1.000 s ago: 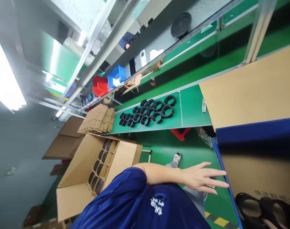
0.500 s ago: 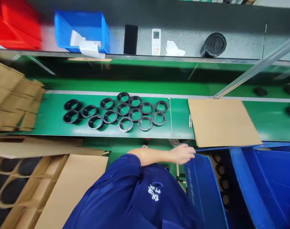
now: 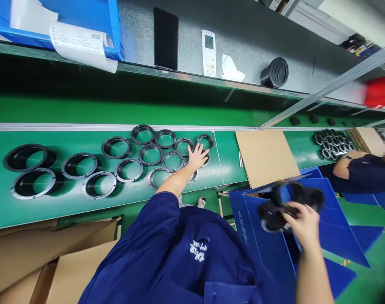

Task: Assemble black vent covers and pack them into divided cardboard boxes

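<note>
My left hand (image 3: 198,158) is spread open over the right end of a group of black rings (image 3: 150,154) on the green bench, hiding parts of the rings under it. I cannot tell whether its fingertips touch them. Several more black rings, blurred by motion, are gripped in a cluster (image 3: 276,209) by my right hand (image 3: 305,223). This cluster is above the opened blue box (image 3: 256,228) at the right. The rings on the bench are short, hollow cylinders with flanged rims.
Flat cardboard sheets (image 3: 265,156) lie right of the rings. On the shelf are a blue bin (image 3: 116,33), a phone-like black slab (image 3: 166,38), a white remote control (image 3: 209,55) and a black cylinder (image 3: 276,72). A slanted metal post (image 3: 322,93) crosses the right. A co-worker (image 3: 363,173) is farther right.
The view has shifted. My left hand has moved from the blue box's edge to the bench rings, its fingers now spread. My right hand has come into view, holding several black rings.
</note>
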The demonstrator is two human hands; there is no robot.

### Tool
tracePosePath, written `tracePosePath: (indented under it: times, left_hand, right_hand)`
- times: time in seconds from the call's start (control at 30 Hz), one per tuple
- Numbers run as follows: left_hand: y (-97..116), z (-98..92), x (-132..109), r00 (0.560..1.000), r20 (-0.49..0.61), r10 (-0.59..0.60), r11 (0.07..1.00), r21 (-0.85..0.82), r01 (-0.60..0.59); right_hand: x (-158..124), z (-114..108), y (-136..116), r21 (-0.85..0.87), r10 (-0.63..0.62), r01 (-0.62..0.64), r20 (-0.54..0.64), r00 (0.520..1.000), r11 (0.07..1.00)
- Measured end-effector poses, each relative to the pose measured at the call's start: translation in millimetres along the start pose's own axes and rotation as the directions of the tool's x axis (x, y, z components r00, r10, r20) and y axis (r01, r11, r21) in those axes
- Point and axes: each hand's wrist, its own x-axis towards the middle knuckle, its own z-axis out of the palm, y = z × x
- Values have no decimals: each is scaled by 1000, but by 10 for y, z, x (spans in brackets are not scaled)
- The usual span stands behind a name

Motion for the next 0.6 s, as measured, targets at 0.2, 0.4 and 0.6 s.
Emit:
tracePosePath:
  times: [0.2, 0.4, 0.6]
  left_hand:
    - [-93, -88, 22, 992, -26, -126, 992, -21, 125]
    - [-222, -221, -183, 987, -37, -157, 987, 16, 157]
    - [-304, -332, -776, 959, -152, -238, 967, 58, 249]
  right_hand:
    - [1383, 1080, -1648, 29, -20, 13, 272, 962, 999]
    - [2111, 1561, -2333, -50, 1, 20, 401, 916, 999]
    - [2551, 1848, -2406, -8, -100, 120, 500, 860, 993]
